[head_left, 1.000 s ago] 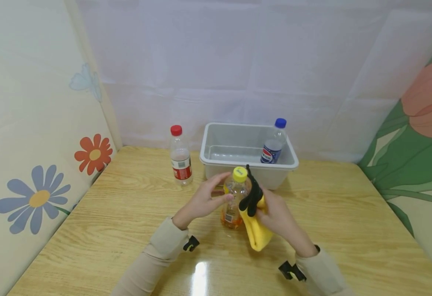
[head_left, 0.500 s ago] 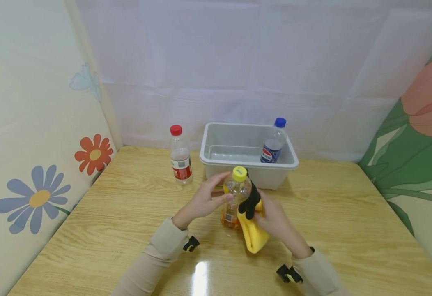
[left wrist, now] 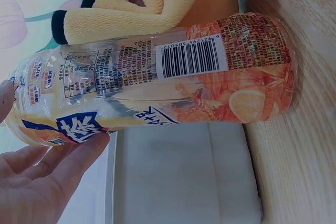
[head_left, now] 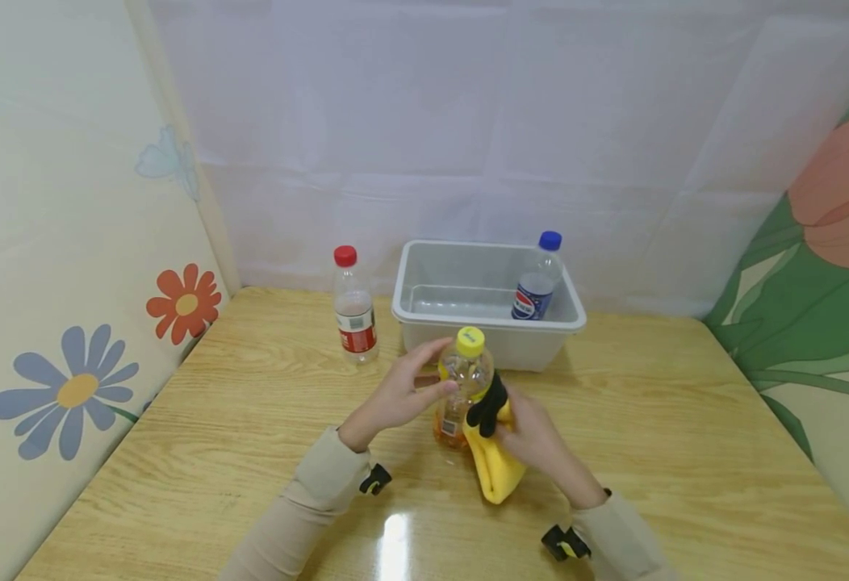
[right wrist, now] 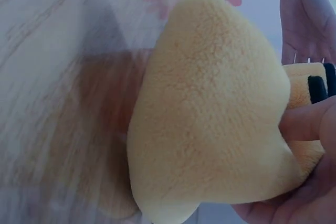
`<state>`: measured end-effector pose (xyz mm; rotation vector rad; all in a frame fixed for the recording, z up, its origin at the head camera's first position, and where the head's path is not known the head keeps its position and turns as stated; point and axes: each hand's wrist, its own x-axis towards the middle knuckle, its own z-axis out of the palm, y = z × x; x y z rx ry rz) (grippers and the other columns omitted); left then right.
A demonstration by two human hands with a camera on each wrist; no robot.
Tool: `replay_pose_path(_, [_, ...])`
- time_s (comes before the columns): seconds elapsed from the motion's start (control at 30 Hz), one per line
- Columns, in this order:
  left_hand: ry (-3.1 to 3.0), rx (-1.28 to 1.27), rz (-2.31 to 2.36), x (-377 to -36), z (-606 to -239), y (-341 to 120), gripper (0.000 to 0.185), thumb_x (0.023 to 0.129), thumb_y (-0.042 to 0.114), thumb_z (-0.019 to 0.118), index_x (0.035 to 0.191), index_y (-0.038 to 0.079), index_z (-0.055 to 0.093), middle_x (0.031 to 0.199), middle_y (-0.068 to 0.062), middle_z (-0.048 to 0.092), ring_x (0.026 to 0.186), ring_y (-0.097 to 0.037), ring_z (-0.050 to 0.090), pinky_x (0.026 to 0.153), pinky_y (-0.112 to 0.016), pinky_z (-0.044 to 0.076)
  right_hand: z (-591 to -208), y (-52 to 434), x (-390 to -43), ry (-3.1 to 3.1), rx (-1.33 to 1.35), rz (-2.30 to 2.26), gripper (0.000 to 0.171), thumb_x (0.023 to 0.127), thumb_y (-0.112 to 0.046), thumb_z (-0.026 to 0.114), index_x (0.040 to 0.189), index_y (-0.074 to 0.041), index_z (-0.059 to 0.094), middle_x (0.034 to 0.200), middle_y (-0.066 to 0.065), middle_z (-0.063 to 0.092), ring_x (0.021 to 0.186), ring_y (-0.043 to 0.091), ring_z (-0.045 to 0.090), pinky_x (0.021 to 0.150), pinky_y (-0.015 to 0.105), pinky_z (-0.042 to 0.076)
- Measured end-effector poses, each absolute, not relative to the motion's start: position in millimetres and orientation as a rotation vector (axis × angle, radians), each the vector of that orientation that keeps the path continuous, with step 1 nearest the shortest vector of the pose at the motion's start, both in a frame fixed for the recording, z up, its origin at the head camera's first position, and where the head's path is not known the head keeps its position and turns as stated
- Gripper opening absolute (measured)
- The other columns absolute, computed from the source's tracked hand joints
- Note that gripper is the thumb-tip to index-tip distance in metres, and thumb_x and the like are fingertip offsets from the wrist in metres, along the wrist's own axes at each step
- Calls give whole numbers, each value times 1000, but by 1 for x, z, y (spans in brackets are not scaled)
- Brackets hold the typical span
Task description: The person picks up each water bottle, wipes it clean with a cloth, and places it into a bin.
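Head view: a wooden tabletop (head_left: 250, 420) fills the lower part of the scene, bounded by a flowered panel on the left, a white sheet behind and a tulip-printed panel on the right. A grey plastic bin (head_left: 488, 327) stands at the far middle of the tabletop; inside it, against the right wall, a blue-capped bottle (head_left: 537, 278) stands upright. Just left of the bin, apart from it, a red-capped bottle (head_left: 353, 308) stands upright on the wood. Nearer the viewer, in front of the bin, a yellow-capped juice bottle (head_left: 461, 387) stands upright on the tabletop, with orange liquid low in it. The left hand (head_left: 399, 395) grips the juice bottle at its upper part, thumb and fingers curled round the shoulder below the cap. The right hand (head_left: 533, 432) holds a yellow cloth (head_left: 493, 464) with a black edge, folded and pressed against the right side of the juice bottle.

Left wrist view: the juice bottle (left wrist: 157, 77) shows its barcode label and orange-fruit print, with fingertips (left wrist: 84, 148) touching the clear upper part; the cloth (left wrist: 131, 14) lies against the far side.

Right wrist view: the cloth (right wrist: 210, 124) bulges out of the right hand (right wrist: 304, 192), whose fingers (right wrist: 307, 121) are curled round it.
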<state>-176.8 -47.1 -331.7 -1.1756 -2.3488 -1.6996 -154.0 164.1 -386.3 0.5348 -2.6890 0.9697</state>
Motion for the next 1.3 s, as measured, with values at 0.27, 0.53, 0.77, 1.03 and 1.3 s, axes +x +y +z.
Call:
replay_pose_path(0.27, [-2352,-1175,-1705,-183,-340,-45,53,86,-3,58,131,-14,32,123,-30,45,111,-43,48,85,-31,51,-397,164,-154,-2731,586,937,55,65,8,68,117,6,52,101,21,62,89,35,60,80,48,50])
replay_pose_path(0.53, [-2347,-1146,-1747,-196,-361,-44,57,87,4,60,135,-6,31,127,-26,45,114,-38,47,85,-31,50,-400,165,-153,-2757,595,908,58,66,9,66,122,8,49,109,25,59,96,38,58,84,50,48])
replay_pose_path(0.77, [-2375,-1064,-1778,-195,-361,-42,61,83,12,66,133,-1,34,127,-19,47,114,-32,49,88,-33,49,-399,167,-153,-2774,588,886,57,68,7,68,121,9,49,111,25,58,99,39,56,87,50,46])
replay_pose_path(1.03, [-2403,-927,-1646,-192,-362,-32,69,76,22,74,131,1,38,122,-12,51,107,-23,52,84,-30,50,-399,168,-151,-2778,593,873,52,69,5,70,118,6,53,105,20,62,92,33,59,82,47,49])
replay_pose_path(1.3, [-2342,-913,-1547,-191,-362,-29,65,73,21,77,127,2,45,118,-11,49,101,-22,51,76,-28,51,-397,171,-147,-2782,612,852,50,68,5,71,115,3,56,103,17,63,88,29,60,79,45,51])
